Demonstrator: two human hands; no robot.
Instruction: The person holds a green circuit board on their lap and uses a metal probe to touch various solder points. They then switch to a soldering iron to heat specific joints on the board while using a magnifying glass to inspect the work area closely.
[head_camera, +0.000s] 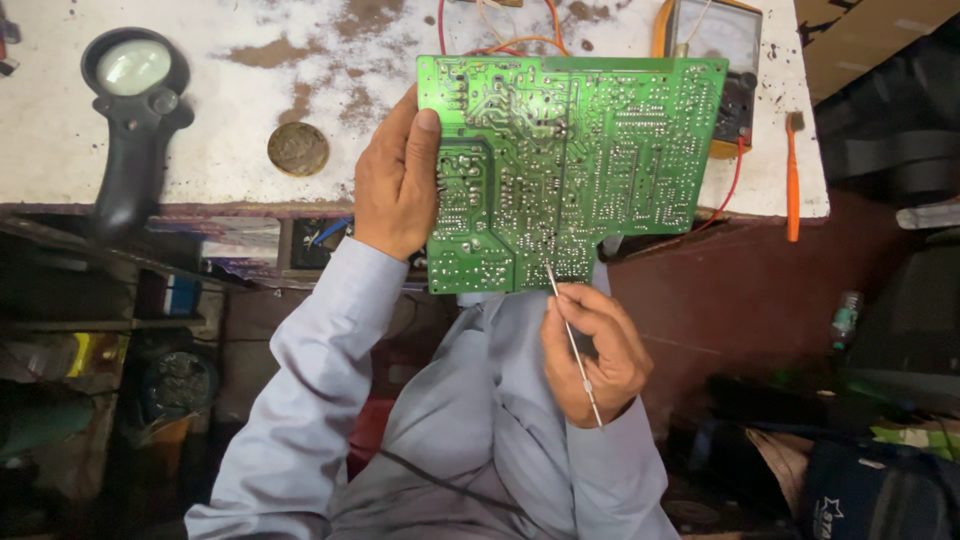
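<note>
The left hand (397, 185) grips the green circuit board (570, 165) at its edge above the table (200, 100); the right hand (595, 355) pinches a thin metal probe (572, 345) touching the board's lower edge. Magnifier (133, 100) and multimeter (715, 60) lie nearby.

The board (570, 170) was a green printed circuit board, roughly rectangular with a notch cut from its lower right corner. Its solder side faced up, covered in pale traces and many small silver joints. It was held flat above the lap, its far edge over the worn white bench edge, gripped at its left side. The probe (570, 335) was a thin metal rod, slanted, its tip touching the board's lower edge
</note>
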